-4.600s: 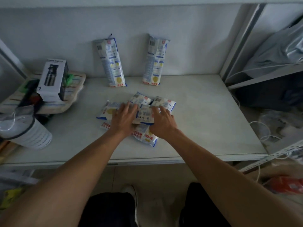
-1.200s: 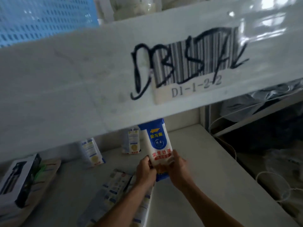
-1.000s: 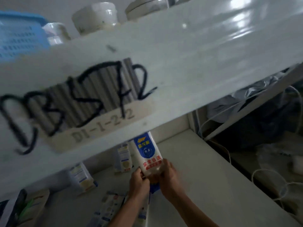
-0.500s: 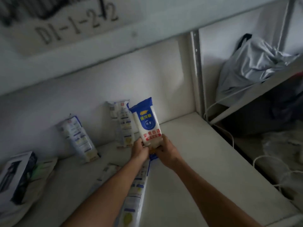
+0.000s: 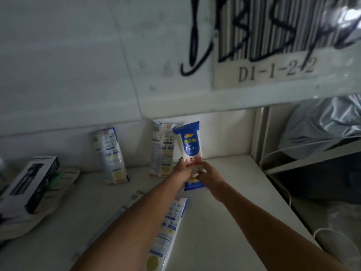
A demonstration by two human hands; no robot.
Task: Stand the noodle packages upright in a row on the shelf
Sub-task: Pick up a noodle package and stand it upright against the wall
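Observation:
A white and blue noodle package [image 5: 190, 145] is held upright above the shelf [image 5: 234, 192], gripped near its lower end by my left hand [image 5: 182, 170] and my right hand [image 5: 209, 176]. It is just right of a package [image 5: 162, 151] that leans upright against the back wall. Another upright package [image 5: 110, 155] leans on the wall further left. More packages [image 5: 168, 237] lie flat on the shelf under my left forearm, partly hidden by it.
A black and white box [image 5: 29, 182] rests on a tray at the left. The front edge of the upper shelf with a barcode label [image 5: 273, 55] fills the top of the view. A grey bag [image 5: 322, 122] and white cables [image 5: 277, 184] lie beyond the shelf's right upright.
Both hands lifted one package off the flat pile and now hold it upright near the back wall. My head has moved, so the upper shelf's edge shifts in view.

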